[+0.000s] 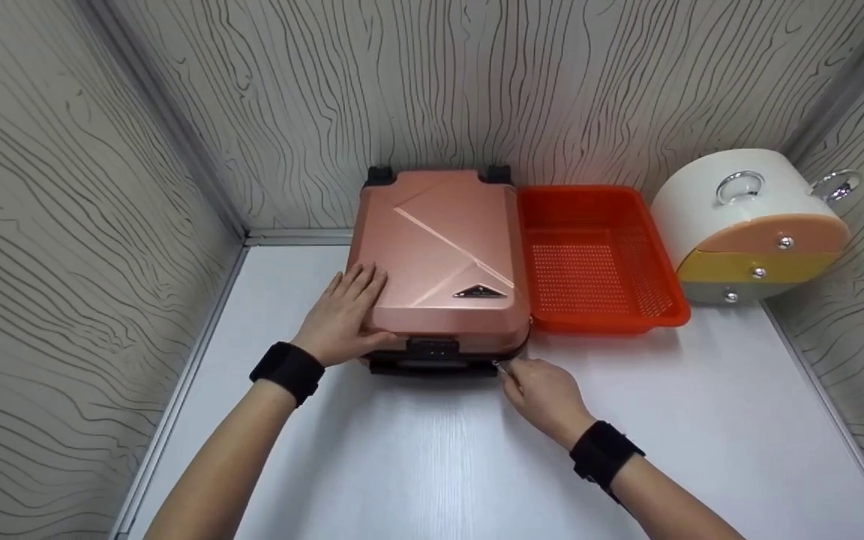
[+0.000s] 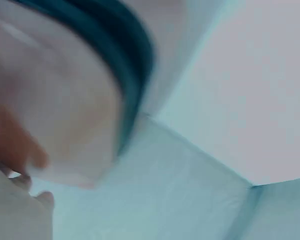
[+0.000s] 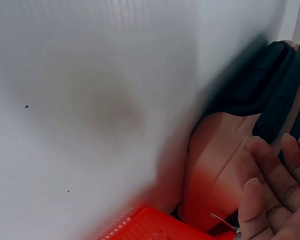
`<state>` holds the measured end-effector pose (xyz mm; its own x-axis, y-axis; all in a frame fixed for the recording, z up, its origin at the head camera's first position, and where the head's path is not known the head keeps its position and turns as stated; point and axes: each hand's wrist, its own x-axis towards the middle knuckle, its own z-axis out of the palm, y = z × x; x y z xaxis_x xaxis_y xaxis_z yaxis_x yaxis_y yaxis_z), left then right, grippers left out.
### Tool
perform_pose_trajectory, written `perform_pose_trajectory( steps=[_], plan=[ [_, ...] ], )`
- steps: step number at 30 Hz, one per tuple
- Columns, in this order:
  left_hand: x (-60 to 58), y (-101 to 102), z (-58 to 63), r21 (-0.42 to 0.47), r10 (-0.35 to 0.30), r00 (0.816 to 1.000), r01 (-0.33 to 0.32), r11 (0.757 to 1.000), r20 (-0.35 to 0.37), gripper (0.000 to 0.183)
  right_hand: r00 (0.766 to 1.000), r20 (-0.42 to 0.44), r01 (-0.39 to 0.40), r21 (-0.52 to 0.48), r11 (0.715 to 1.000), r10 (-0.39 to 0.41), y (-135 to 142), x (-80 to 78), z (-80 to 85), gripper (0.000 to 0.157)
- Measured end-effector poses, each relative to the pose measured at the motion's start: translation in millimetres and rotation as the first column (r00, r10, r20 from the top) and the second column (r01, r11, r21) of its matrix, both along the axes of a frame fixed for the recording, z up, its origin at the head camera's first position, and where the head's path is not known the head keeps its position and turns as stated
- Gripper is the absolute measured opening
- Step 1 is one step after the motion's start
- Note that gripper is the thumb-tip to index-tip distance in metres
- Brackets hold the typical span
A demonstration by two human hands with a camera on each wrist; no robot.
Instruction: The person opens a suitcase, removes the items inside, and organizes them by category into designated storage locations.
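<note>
A rose-pink hard-shell suitcase (image 1: 439,247) lies flat on the table, its black wheels toward the back wall and its black handle at the front. My left hand (image 1: 338,319) rests on the lid's front left corner with fingers extended. At the front right edge, my right hand (image 1: 544,394) pinches a small metal zipper pull (image 1: 502,367). The right wrist view shows the curled fingers of that hand (image 3: 275,195) beside the suitcase's side (image 3: 215,160). The left wrist view is blurred; the suitcase (image 2: 75,100) fills its upper left.
A red perforated plastic basket (image 1: 589,326) stands against the suitcase's right side. Right of it sits a white rounded box (image 1: 702,180) with orange, yellow and grey drawers and chrome handles. Wood-grain panels (image 1: 312,90) enclose the white table (image 1: 417,465) at the back and sides.
</note>
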<state>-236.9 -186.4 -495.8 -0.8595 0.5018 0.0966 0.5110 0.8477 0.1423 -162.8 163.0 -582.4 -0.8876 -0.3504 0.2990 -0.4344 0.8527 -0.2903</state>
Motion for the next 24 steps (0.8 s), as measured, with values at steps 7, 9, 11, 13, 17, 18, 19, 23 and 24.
perform_pose_trajectory(
  steps=[7, 9, 11, 13, 17, 18, 19, 23, 24],
  plan=[
    [1.2, -10, -9.8, 0.054, -0.012, 0.999, 0.009, 0.998, 0.040, 0.101, 0.993, -0.104, -0.048, 0.034, 0.998, 0.051, 1, 1.4, -5.2, 0.020],
    [0.5, -10, -9.4, 0.047, -0.019, 1.000, 0.018, 0.999, 0.021, 0.100, 0.989, -0.131, -0.067, 0.050, 0.996, 0.073, 1, 1.3, -5.1, 0.020],
    [0.2, -9, -8.9, 0.041, -0.019, 1.000, 0.018, 0.999, 0.013, 0.099, 0.984, -0.154, -0.079, 0.065, 0.995, 0.089, 0, 2.1, -4.9, 0.019],
    [0.2, -9, -8.8, 0.037, -0.016, 1.000, 0.016, 0.999, 0.010, 0.099, 0.978, -0.183, -0.086, 0.084, 0.993, 0.100, -1, 2.7, -5.1, 0.019],
    [2.2, -9, -9.0, 0.031, -0.007, 1.000, 0.007, 0.999, 0.025, 0.099, 0.958, -0.262, -0.085, 0.132, 0.988, 0.118, -6, 4.0, -6.3, 0.021],
    [2.8, -9, -9.1, 0.031, -0.006, 1.000, 0.005, 1.000, 0.028, 0.098, 0.952, -0.281, -0.082, 0.143, 0.986, 0.120, -7, 4.3, -6.5, 0.023],
    [3.3, -9, -9.2, 0.032, -0.004, 0.999, 0.003, 0.999, 0.031, 0.098, 0.947, -0.296, -0.080, 0.154, 0.985, 0.123, -9, 4.3, -6.7, 0.024],
    [3.2, -8, -9.6, 0.038, -0.002, 1.000, 0.001, 0.999, 0.031, 0.098, 0.931, -0.341, -0.076, 0.171, 0.982, 0.131, -20, 3.2, -6.6, 0.027],
    [2.7, -7, -9.6, 0.041, -0.005, 1.000, 0.004, 0.999, 0.029, 0.099, 0.928, -0.349, -0.076, 0.172, 0.982, 0.133, -24, 2.7, -6.5, 0.028]
  ],
)
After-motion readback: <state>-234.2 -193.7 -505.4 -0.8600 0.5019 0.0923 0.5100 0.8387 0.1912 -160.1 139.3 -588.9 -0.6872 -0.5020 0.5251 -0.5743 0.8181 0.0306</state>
